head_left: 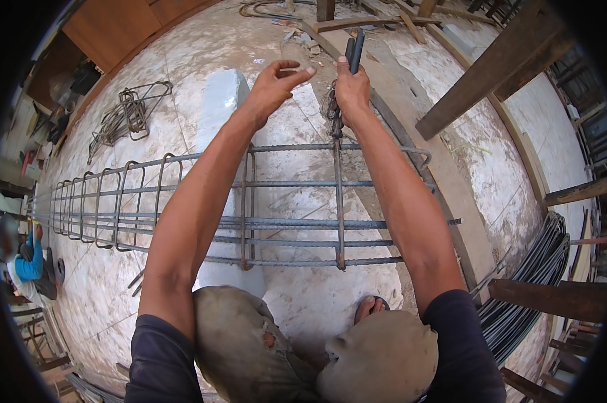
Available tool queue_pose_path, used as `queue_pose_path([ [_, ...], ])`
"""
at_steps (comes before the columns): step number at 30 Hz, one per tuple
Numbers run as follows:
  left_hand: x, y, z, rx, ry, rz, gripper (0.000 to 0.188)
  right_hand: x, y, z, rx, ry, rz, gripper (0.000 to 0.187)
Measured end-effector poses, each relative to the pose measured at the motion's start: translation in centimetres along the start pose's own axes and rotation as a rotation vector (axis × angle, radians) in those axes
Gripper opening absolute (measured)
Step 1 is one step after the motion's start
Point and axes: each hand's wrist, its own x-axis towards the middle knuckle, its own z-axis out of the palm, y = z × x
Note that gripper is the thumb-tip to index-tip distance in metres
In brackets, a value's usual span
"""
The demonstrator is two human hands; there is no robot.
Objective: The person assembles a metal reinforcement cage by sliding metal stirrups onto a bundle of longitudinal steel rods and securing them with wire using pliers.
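My right hand (pixel 352 91) is closed around a pair of pincers, whose two dark handles (pixel 356 54) stick out past the thumb; the jaws are hidden. A dark, twisted bundle of thin wire (pixel 334 111) hangs beside this hand, above the end of the rebar cage (pixel 339 201). To its left, my left hand (pixel 276 86) is raised with fingers bent and thumb stretched out, nothing visible in it. Below both forearms lies the cage, long ribbed bars with square stirrups (pixel 248 201) around them.
A pale block (pixel 223 97) lies under the cage. Bent rods (pixel 130 114) are piled at left. Wooden posts (pixel 498 67) lean at right, above a coil of black rods (pixel 532 282). A person in blue (pixel 29 262) crouches at the far left.
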Motion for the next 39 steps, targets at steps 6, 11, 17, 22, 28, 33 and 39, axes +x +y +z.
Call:
queue_pose_path([
  [6,8.9,2.9,6.1,0.119,0.148,0.108,0.117,0.1,-0.2,0.9,-0.104,-0.074,0.019,0.048],
  [11,12.5,2.7,7.5,0.077,0.061,-0.082,0.093,-2.1,-1.3,1.1,-0.253,-0.082,-0.173,0.058],
  [17,9.8,5.0,7.5,-0.271,-0.15,-0.08,0.058,-1.2,-0.6,-1.7,-0.29,-0.132,-0.317,0.069],
  [22,11.3,1.7,6.0,-0.613,-0.38,-0.138,0.063,-1.7,-0.8,-1.4,0.382,-0.584,0.134,0.033],
  [28,14.6,-5.7,6.7,-0.547,-0.231,-0.31,0.065,0.2,2.8,0.3,0.267,-0.564,0.295,0.012],
  [33,12.2,-8.5,4.5,0.1,0.043,-0.248,0.065,0.5,4.5,0.8,0.256,-0.457,0.402,0.013],
  [39,0.7,-2.9,0.5,0.158,-0.832,-0.21,0.086,0.7,3.6,-0.2,0.112,-0.262,0.314,0.016],
])
